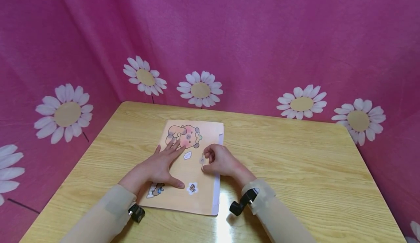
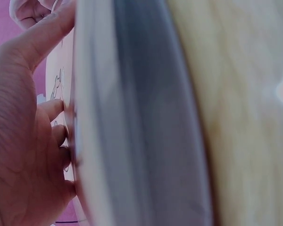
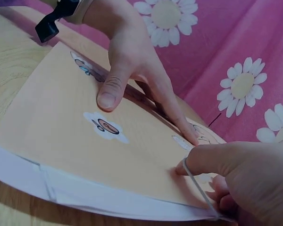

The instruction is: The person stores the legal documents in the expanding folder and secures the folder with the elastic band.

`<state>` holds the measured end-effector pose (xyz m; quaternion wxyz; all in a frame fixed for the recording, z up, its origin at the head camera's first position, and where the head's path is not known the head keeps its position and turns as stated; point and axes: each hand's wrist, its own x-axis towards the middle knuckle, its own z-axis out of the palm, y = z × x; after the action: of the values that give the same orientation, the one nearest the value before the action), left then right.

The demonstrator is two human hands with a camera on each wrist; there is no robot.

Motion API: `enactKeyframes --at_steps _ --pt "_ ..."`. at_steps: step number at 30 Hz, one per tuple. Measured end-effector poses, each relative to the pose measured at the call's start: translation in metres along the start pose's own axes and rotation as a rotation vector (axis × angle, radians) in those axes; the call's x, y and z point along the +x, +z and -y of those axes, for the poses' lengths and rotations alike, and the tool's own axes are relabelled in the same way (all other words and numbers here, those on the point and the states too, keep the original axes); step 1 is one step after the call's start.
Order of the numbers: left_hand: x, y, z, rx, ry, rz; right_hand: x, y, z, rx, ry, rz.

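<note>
A peach-coloured document folder (image 1: pixel 197 195) with cartoon bear prints lies on the wooden table. My left hand (image 1: pixel 160 166) rests spread on its front, thumb and fingertips pressing the cover. Over the folder's right part, my right hand (image 1: pixel 220 160) holds a thin white string (image 3: pixel 196 182) between thumb and curled fingers. That string runs taut from the thumb tip down toward the folder's white edge in the right wrist view. Beside these fingers sits a small round clear button (image 1: pixel 202 160) on the cover. The left wrist view shows the folder's thick side (image 2: pixel 146 117) up close and blurred.
The light wooden table (image 1: pixel 295 170) extends widely to the right of the folder. A pink curtain (image 1: pixel 249 46) with white daisies hangs along the back and sides. Black camera mounts (image 1: pixel 243 202) are strapped to both wrists over beige sleeves.
</note>
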<state>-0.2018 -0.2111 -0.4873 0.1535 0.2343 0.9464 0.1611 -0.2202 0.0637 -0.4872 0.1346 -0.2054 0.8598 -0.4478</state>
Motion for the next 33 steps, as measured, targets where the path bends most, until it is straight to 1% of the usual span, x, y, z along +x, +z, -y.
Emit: enactKeyframes --at_steps 4,11,16,22,29,33 --pt "0.0 0.0 0.001 0.0 0.001 -0.001 0.001 0.003 -0.002 0.024 -0.009 -0.015" --pt "0.0 -0.002 0.002 0.005 -0.015 0.002 0.004 0.01 -0.004 0.042 -0.027 -0.061" --pt "-0.001 -0.001 0.003 0.005 0.008 -0.009 0.005 0.013 -0.002 0.032 -0.022 -0.073" --pt "-0.001 -0.001 0.004 0.018 0.005 -0.009 0.006 0.016 -0.002 -0.014 -0.013 -0.077" --pt "-0.001 -0.002 0.001 0.014 0.012 -0.01 0.007 0.022 -0.002 -0.079 -0.011 -0.122" --pt "-0.002 -0.002 0.001 0.018 0.008 -0.011 0.008 0.022 -0.001 -0.096 -0.005 -0.114"
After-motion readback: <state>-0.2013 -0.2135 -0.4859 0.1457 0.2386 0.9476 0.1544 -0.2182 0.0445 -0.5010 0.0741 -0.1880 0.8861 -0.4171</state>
